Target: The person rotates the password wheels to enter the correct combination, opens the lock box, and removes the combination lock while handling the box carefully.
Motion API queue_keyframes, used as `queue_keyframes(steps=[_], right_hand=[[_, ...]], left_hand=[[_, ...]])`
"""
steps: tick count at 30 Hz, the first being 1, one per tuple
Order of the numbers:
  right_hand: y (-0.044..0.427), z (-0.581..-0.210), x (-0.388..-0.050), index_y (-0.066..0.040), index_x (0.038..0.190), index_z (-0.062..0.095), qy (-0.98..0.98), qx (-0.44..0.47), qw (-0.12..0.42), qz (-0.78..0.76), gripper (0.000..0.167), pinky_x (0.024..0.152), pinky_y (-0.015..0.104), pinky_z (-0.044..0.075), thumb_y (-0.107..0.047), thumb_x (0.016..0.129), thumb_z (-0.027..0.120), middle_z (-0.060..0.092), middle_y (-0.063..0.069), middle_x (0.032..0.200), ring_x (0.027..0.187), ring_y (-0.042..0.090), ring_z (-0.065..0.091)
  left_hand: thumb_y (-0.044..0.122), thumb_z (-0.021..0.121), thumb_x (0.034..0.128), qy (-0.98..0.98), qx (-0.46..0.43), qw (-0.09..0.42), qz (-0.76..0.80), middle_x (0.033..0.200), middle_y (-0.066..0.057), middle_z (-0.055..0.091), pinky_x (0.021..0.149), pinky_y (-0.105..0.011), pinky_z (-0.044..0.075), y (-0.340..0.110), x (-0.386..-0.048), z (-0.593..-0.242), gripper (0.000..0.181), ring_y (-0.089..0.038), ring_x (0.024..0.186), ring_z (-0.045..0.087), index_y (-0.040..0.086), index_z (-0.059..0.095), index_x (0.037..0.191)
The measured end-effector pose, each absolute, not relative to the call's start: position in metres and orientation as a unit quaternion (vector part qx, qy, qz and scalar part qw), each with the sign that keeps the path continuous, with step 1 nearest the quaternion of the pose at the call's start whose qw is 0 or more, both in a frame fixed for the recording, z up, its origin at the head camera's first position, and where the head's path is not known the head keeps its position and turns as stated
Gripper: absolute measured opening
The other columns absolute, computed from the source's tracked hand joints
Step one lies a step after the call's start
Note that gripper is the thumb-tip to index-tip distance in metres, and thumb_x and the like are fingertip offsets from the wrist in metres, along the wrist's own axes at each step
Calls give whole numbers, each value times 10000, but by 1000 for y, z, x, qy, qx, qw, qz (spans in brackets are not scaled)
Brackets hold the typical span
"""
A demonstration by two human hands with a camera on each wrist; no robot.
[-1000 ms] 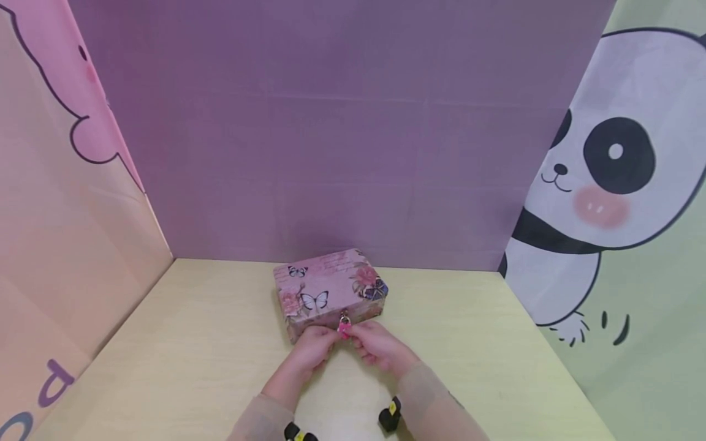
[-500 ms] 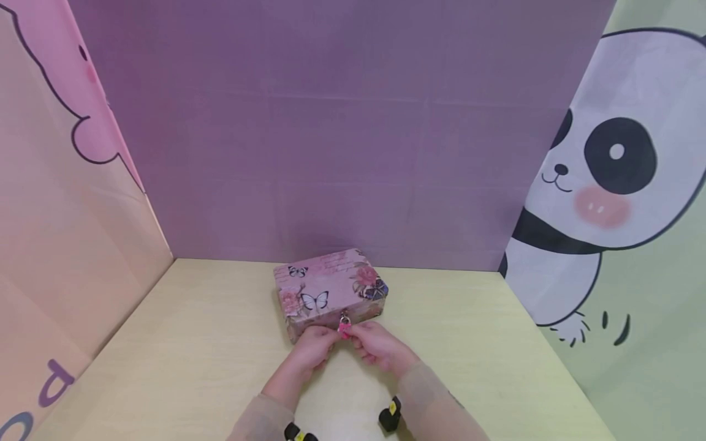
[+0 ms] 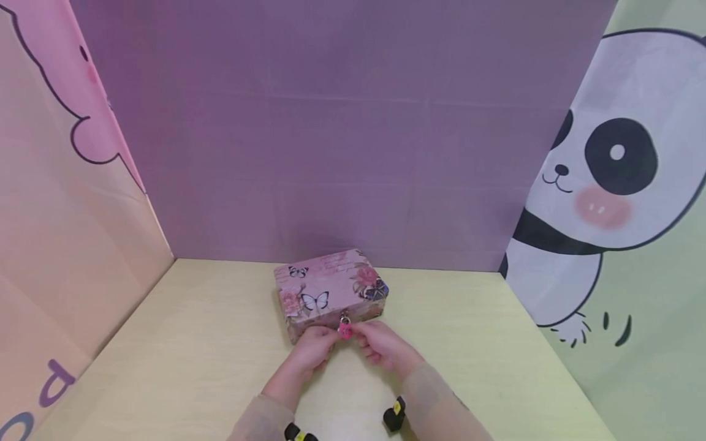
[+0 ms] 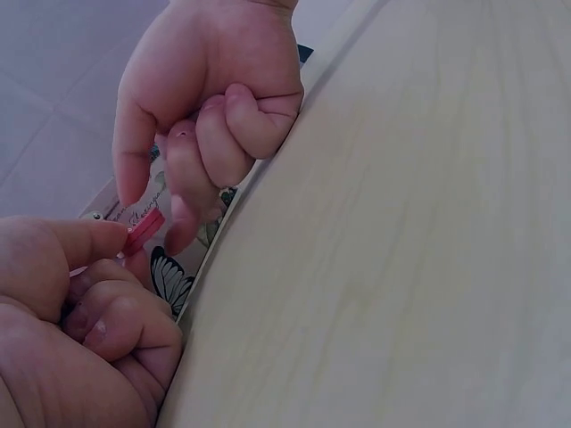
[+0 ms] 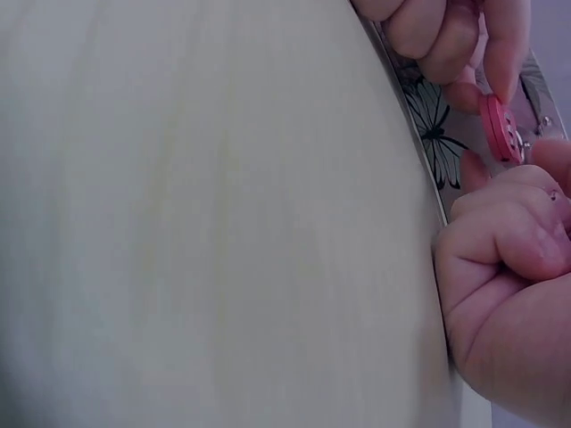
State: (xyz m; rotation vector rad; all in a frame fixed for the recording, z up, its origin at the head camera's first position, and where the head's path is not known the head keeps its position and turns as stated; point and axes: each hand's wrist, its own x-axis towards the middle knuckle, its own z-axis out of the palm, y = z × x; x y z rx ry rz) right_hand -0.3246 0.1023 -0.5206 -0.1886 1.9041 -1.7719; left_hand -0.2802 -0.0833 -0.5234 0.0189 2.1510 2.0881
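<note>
A small pink padlock [image 3: 345, 331] hangs by its shackle at the front of a pink box [image 3: 331, 285] with butterflies and roses on its lid. My left hand [image 3: 315, 344] pinches the padlock's body between thumb and index finger, its other fingers curled. Beside the padlock on the right is my right hand [image 3: 383, 344]. In the left wrist view, that hand [image 4: 214, 98] has thumb and index finger spread apart, with the other fingers curled and nothing held. The right wrist view shows dark marks along the edge of the padlock [image 5: 500, 129].
The box stands on a pale wooden table [image 3: 193, 343], near a purple back wall [image 3: 342, 135]. A panda print [image 3: 618, 153] covers the right side panel, and a pink cartoon print [image 3: 60, 67] the left. Black-and-yellow wrist pieces [image 3: 394, 416] are on both sleeves.
My right hand has let go of the padlock and moved slightly to the right. The left hand and the box look unmoved.
</note>
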Motion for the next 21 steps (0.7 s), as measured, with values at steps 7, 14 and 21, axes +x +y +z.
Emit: queue_keyframes(steps=[7,14,21], right_hand=[[115,-517,-324,-45,1147,703,708,-46,256,-656,311,441,214,200,-289,995,584,331,-71,614,489,76,245],[121,-518,-324,-42,1144,691,716,-48,251,-650,317,453,224,212,-300,1004,570,346,-65,629,505,88,262],[118,-521,-326,-131,815,534,719,-59,250,-646,241,446,230,225,-285,971,635,358,-63,617,497,93,278]], left_hand=[[178,663,945,721,5,71,689,529,101,355,380,-213,240,-83,-280,-523,258,-54,410,285,-75,703,915],[158,654,939,717,1,77,692,541,102,360,380,-211,244,-83,-279,-523,245,-51,412,285,-81,706,928],[149,648,941,718,1,71,693,555,94,378,396,-211,265,-83,-280,-524,221,-55,433,308,-59,662,866]])
